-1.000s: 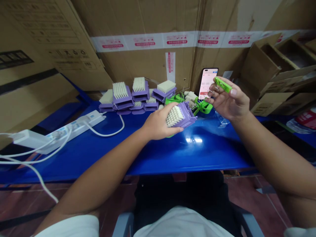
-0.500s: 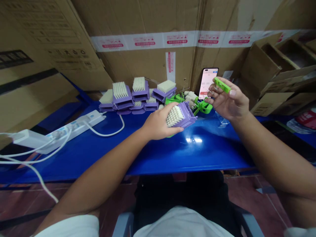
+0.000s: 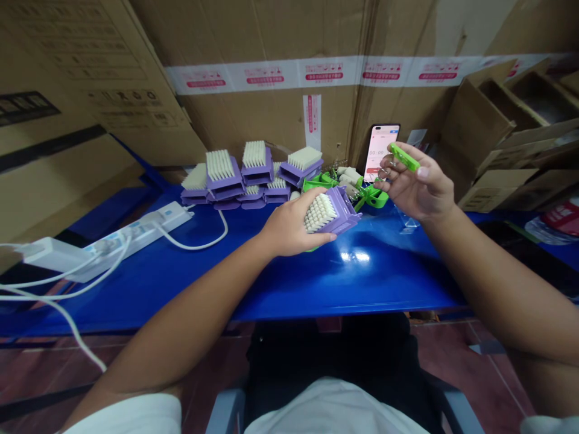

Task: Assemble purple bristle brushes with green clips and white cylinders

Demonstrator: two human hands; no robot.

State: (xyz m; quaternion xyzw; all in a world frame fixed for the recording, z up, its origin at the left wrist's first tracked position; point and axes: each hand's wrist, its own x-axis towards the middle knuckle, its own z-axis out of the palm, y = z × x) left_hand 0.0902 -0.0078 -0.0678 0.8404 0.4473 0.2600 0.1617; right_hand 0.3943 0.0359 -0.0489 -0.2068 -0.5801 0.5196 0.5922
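Note:
My left hand (image 3: 287, 229) is wrapped round a purple brush head (image 3: 341, 212) with pale bristles, tilted above the blue table. A bit of green shows under that hand; what it belongs to is hidden. Raised at the right, my right hand (image 3: 418, 187) pinches a small bright green plastic piece (image 3: 404, 158) between thumb and forefinger. Thin metal springs (image 3: 385, 169) appear at its other fingers. Just behind the hands lies a heap of green plastic parts (image 3: 373, 196), whitish cylinders (image 3: 349, 176) and wire springs.
Several purple brush heads (image 3: 224, 181) are piled at the back of the blue table (image 3: 280, 289). A phone (image 3: 380, 147) leans on the cardboard (image 3: 271, 114) behind. A white power strip (image 3: 131, 238) with cables lies left; cardboard boxes (image 3: 493, 138) stand right.
My right hand has shifted very slightly left with the green piece. My left hand and the purple brush head stay where they were.

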